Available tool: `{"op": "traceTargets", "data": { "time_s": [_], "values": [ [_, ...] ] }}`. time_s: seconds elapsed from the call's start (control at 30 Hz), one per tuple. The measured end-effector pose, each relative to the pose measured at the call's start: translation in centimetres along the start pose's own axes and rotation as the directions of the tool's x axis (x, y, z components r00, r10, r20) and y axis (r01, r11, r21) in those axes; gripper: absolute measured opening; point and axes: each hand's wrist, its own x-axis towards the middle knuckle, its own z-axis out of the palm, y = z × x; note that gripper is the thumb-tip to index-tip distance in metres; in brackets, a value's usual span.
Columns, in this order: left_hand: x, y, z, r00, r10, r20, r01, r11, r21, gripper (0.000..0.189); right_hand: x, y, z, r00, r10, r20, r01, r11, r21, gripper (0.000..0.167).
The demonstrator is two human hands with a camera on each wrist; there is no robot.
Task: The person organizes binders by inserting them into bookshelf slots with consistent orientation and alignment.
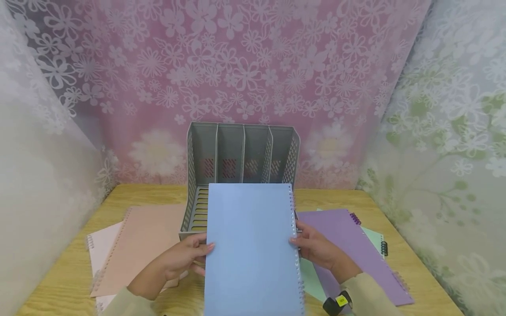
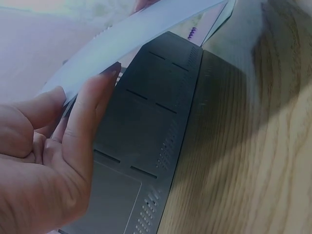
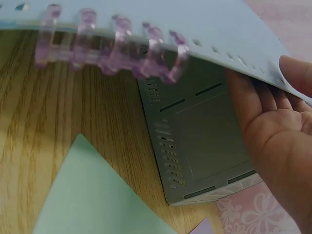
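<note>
A light blue ring-bound notebook (image 1: 253, 245) is held up in front of a grey file rack (image 1: 203, 149), covering much of its lower part in the head view. My left hand (image 1: 179, 259) pinches its left edge, thumb on the cover and fingers behind. On the opposite, punched edge, my right hand (image 1: 318, 245) grips it the same way, with its fingers underneath. Purple plastic rings (image 3: 117, 46) run along that edge in the right wrist view. The rack's four upright compartments show above the notebook.
Left of the rack lies a peach notebook (image 1: 146, 245) over a pale pink one (image 1: 104, 241). To the right, a purple notebook (image 1: 348, 250) overlaps mint green ones (image 1: 373, 239). All rest on a wooden table (image 1: 427, 289) edged by floral curtains (image 1: 253, 66).
</note>
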Motion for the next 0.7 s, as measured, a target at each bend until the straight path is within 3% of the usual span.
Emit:
{"op": "traceTargets", "data": {
  "time_s": [0.2, 0.47, 0.7],
  "values": [
    [-0.3, 0.3, -0.4, 1.0, -0.004, -0.004, 0.004, 1.0, 0.009, 0.061, 0.0, 0.0, 0.1, 0.999, -0.013, 0.046, 0.013, 1.0, 0.003, 0.052],
    [-0.6, 0.6, -1.1, 1.0, 0.013, 0.005, -0.014, 0.999, 0.03, 0.053, 0.3, 0.0, 0.2, 0.993, 0.01, 0.117, -0.009, 1.0, -0.012, 0.047],
    [-0.9, 0.4, -1.1, 1.0, 0.011, 0.011, -0.011, 0.999, 0.035, 0.056, 0.3, 0.3, 0.3, 0.992, -0.017, 0.122, 0.019, 1.0, -0.011, 0.047]
  ]
}}
